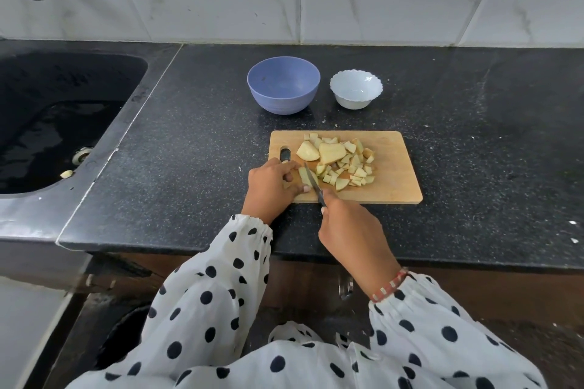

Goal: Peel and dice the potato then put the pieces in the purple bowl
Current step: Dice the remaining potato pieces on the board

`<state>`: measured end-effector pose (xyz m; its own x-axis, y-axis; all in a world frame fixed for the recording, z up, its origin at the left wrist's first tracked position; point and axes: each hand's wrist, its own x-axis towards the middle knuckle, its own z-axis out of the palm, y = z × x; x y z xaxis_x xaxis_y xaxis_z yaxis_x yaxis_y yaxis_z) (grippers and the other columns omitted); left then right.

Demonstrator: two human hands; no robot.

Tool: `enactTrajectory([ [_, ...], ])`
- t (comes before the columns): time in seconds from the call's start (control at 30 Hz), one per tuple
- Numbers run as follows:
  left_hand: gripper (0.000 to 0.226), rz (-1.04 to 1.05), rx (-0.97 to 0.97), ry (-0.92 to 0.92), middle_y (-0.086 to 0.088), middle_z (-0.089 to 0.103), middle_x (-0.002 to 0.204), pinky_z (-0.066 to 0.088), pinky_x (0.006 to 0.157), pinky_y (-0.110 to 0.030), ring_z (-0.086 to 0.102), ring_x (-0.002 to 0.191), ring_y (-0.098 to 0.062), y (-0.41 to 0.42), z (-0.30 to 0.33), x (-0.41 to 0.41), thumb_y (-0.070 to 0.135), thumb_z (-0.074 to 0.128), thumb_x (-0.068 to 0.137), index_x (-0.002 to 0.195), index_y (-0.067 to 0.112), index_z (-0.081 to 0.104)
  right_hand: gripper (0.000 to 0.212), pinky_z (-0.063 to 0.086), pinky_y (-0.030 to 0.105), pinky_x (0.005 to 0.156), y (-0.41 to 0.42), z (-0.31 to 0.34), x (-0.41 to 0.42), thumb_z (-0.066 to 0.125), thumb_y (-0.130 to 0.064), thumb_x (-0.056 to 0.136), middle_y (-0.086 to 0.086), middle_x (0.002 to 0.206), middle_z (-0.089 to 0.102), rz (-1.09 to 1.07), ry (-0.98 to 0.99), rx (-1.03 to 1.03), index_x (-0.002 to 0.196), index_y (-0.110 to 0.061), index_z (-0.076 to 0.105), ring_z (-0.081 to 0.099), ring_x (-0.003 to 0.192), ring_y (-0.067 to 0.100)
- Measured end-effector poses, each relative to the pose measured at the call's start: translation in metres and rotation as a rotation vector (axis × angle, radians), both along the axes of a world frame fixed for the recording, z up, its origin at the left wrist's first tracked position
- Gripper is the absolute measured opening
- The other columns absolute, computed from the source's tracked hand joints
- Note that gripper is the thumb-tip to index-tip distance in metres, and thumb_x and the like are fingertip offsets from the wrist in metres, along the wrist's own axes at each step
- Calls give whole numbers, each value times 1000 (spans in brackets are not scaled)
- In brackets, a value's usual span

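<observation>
Wooden cutting board (392, 164) sits on the black counter (189, 136), purple bowl (283, 84) just beyond it, empty. Left hand (270, 188) pinches a potato piece (306, 176) at the board's near-left corner; right hand (347, 227) grips the knife (313, 181) cutting into it, diced potato pieces (350, 164) piled mid-board.

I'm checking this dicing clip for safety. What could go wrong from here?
The left hand holds the potato piece right beside the knife, so a slip might nick its fingertips. The diced pile crowds the cutting board; pieces might scatter onto the counter.
</observation>
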<state>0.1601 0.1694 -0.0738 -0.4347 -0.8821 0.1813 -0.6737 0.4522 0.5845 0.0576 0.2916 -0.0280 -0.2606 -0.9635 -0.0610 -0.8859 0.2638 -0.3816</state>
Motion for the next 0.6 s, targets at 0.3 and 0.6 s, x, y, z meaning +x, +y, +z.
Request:
enactTrajectory([
  [0.3, 43, 7, 43, -43, 5, 52, 81, 42, 82, -33, 42, 69, -8, 0, 2, -1, 35, 73, 75, 114, 21, 62, 54, 41, 29, 59, 4, -3, 2, 45, -15, 94, 4, 95, 62, 49, 110, 42, 144, -16, 25, 60, 82, 20],
  [0.6, 41, 7, 73, -66, 7, 50, 83, 41, 86, -35, 42, 70, -8, 0, 3, 0, 34, 70, 78, 116, 23, 60, 49, 39, 26, 62, 39, -1, -13, 35, -24, 100, 2, 99, 65, 37, 103, 21, 147, -24, 21, 61, 86, 18],
])
